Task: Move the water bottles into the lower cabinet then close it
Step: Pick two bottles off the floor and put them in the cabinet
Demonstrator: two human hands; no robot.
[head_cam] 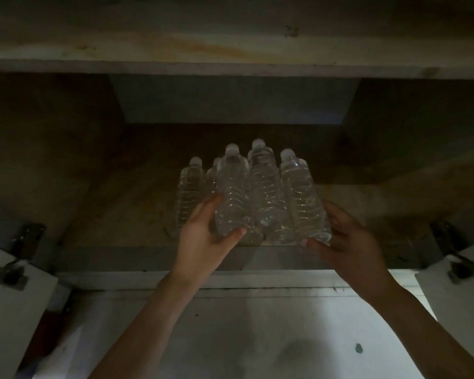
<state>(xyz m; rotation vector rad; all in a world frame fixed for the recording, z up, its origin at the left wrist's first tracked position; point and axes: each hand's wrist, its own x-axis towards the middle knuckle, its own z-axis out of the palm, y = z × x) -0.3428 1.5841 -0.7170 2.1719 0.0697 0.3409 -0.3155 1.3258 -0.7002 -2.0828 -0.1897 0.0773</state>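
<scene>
Left hand (205, 228): gripping the lower body of a front bottle (231, 198) at centre frame. Right hand (350, 239): fingers and thumb round the base of the rightmost bottle (303, 198). Five water bottles (263, 187) upright, packed touching on the cabinet floor (115, 214), close behind its front edge. Likely trouble: knocking a neighbour over while shifting either one, then losing it past that edge; dim light; fouling the open doors (14, 310) at lower left and right.
</scene>
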